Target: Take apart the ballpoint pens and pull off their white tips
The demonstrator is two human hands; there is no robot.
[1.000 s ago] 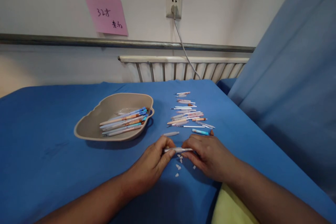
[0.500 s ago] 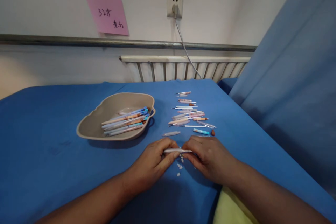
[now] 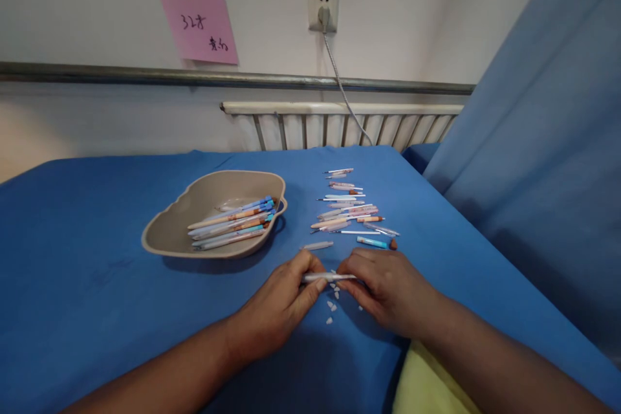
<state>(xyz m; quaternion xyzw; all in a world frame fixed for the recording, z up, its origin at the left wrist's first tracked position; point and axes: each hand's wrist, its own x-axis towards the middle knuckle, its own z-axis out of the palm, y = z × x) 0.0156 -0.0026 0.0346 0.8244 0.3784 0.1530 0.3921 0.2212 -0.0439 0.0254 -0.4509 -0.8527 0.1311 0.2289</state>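
Observation:
A slim whitish pen part lies level between both hands, over the blue cloth. My left hand is closed on its thicker left end, thumb in front. At the thinner right end, my right hand pinches with thumb and fingers; whether that end is a separate piece I cannot tell. Several small white bits lie on the cloth below. Just beyond the hands are a pale pen barrel, a turquoise pen piece and a small brown piece.
To the left, a beige tray contains several pens. Pen barrels and refills are spread farther back on the blue cloth. Yellow-green fabric shows under my right forearm. A blue curtain hangs at the right.
My left hand has shifted very slightly left along the pen part, showing a little more of its middle. The right hand stays nearly in place.

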